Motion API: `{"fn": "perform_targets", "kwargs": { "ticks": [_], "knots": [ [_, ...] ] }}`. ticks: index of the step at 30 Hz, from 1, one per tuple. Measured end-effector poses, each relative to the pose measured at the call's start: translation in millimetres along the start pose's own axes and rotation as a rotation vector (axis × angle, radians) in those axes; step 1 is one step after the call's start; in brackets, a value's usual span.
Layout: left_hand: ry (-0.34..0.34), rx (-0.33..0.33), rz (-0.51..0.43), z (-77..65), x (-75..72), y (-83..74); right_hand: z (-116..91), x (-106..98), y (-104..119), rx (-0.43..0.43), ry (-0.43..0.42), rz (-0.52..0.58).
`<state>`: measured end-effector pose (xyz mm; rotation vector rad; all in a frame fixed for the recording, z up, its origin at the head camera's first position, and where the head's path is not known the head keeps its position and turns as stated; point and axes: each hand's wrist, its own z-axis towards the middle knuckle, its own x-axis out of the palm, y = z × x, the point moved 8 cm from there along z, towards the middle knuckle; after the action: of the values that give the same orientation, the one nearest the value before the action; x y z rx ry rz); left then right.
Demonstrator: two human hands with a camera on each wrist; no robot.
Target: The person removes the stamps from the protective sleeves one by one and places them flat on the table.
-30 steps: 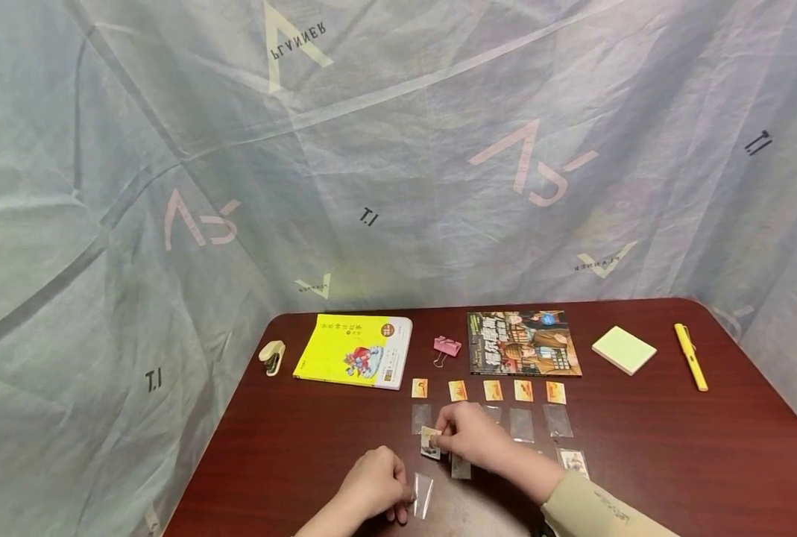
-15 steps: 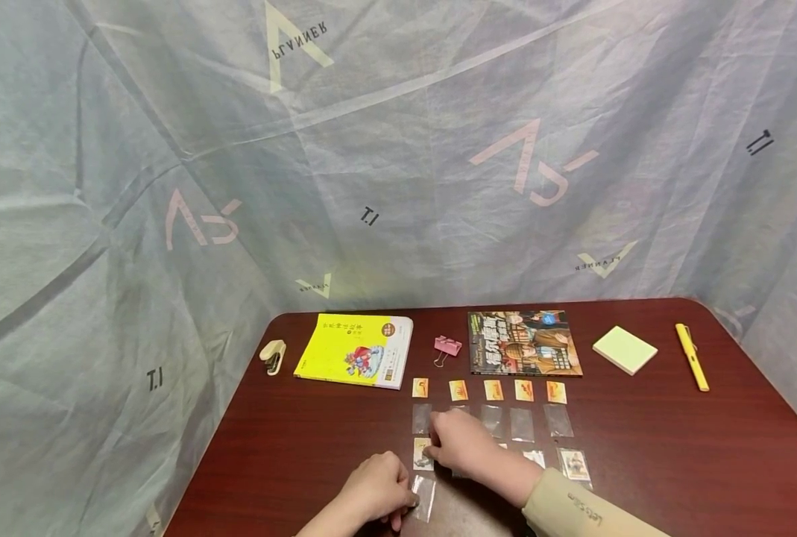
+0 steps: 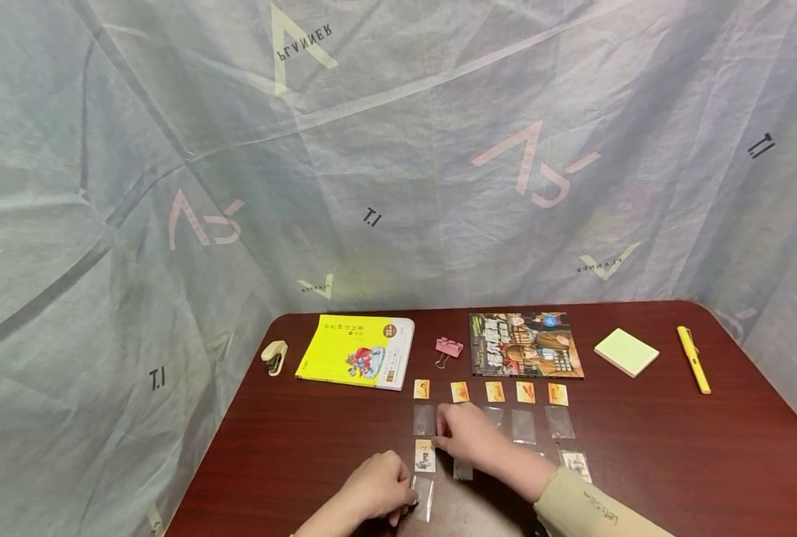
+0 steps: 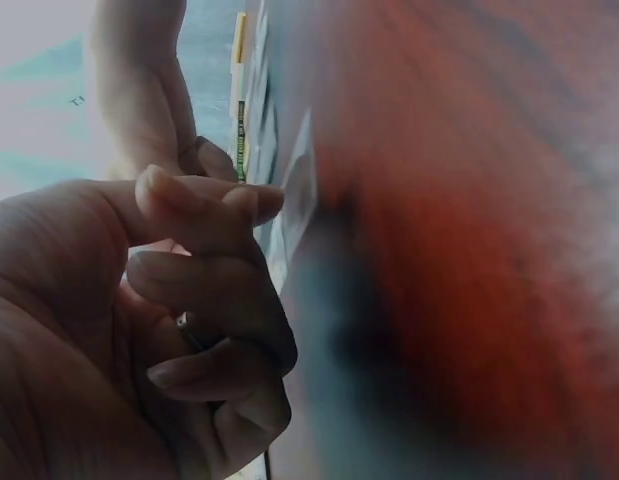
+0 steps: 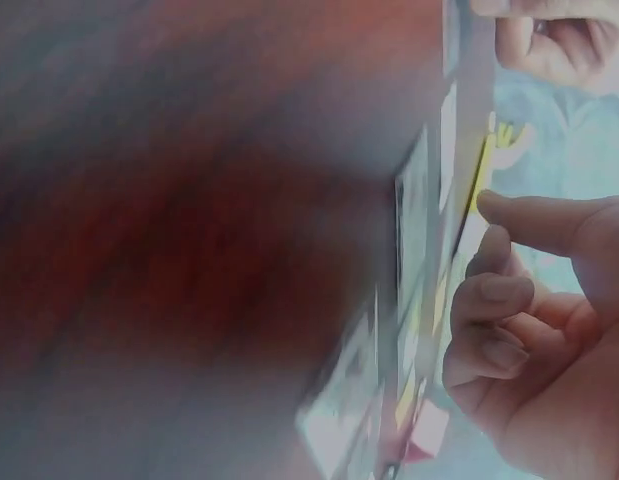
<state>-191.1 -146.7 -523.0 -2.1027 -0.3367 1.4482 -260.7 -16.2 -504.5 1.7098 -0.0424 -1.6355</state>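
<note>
My left hand (image 3: 379,488) rests low on the table, a fingertip right at the left edge of a clear plastic sleeve (image 3: 423,500). In the left wrist view its index finger reaches forward and the other fingers are loosely curled. Above that sleeve lies a small picture card (image 3: 425,456) with a grey and pale print. My right hand (image 3: 472,435) hovers just right of the card, thumb near its edge. The right wrist view shows thumb and fingers (image 5: 494,290) with nothing between them. The right hand and forearm hide part of the rows of sleeves and cards.
Several orange cards (image 3: 494,391) form a row above several clear sleeves (image 3: 523,426). Another sleeved card (image 3: 575,466) lies right. Behind are a yellow book (image 3: 351,350), a pink binder clip (image 3: 449,347), a comic book (image 3: 525,344), sticky notes (image 3: 626,351), a yellow pen (image 3: 693,359) and a white gadget (image 3: 274,357).
The right hand has set the picture card down straight above the sleeve, let it go and drawn back slightly right. The left hand has shifted slightly right, beside the sleeve.
</note>
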Motion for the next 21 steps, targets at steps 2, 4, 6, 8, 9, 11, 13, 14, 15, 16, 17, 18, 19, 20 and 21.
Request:
{"fn": "perform_targets", "kwargs": {
  "ticks": [2, 4, 6, 8, 9, 11, 13, 14, 15, 16, 17, 18, 19, 20, 21],
  "knots": [
    [0.001, 0.011, -0.002, 2.5, -1.6, -6.6, -3.6, -6.0, -5.9, 0.012, 0.009, 0.016],
    [-0.015, 0.032, 0.015, 6.4, -3.2, -15.7, -8.1, -12.1, -11.3, 0.019, 0.015, 0.036],
    [-0.044, 0.048, 0.052, 11.5, -4.5, -26.5, -12.9, -18.0, -16.1, 0.021, 0.020, 0.054],
    [-0.091, 0.058, 0.119, 17.9, -5.4, -37.7, -17.7, -22.4, -20.0, 0.014, 0.022, 0.058],
    [-0.116, 0.058, 0.160, 21.3, -5.3, -42.8, -20.0, -24.1, -21.8, 0.009, 0.021, 0.054],
    [-0.160, 0.047, 0.244, 28.2, -4.5, -52.1, -25.0, -25.5, -25.3, 0.002, 0.025, 0.045],
    [-0.189, 0.035, 0.323, 34.6, -1.6, -59.6, -30.2, -25.8, -28.6, 0.000, 0.028, 0.032],
    [-0.200, 0.029, 0.357, 37.3, 0.3, -62.6, -32.8, -25.5, -30.3, 0.002, 0.027, 0.024],
    [-0.212, 0.025, 0.385, 40.0, 2.2, -65.5, -35.6, -25.0, -32.0, 0.005, 0.028, 0.019],
    [-0.225, 0.022, 0.416, 42.3, 4.3, -68.0, -38.2, -24.5, -33.4, 0.008, 0.030, 0.016],
    [-0.232, 0.017, 0.439, 44.1, 6.7, -70.1, -40.6, -23.6, -34.6, 0.010, 0.031, 0.009],
    [-0.242, 0.015, 0.467, 45.6, 8.9, -72.4, -42.8, -23.2, -35.3, 0.008, 0.028, -0.002],
    [-0.251, 0.011, 0.495, 46.9, 11.0, -74.2, -44.8, -22.5, -35.8, 0.006, 0.025, -0.013],
    [-0.258, 0.009, 0.522, 48.0, 13.0, -76.2, -46.6, -21.8, -36.1, 0.005, 0.026, -0.021],
    [-0.260, 0.010, 0.545, 49.0, 15.2, -77.7, -48.2, -21.0, -36.3, 0.003, 0.027, -0.030]
  ]
}}
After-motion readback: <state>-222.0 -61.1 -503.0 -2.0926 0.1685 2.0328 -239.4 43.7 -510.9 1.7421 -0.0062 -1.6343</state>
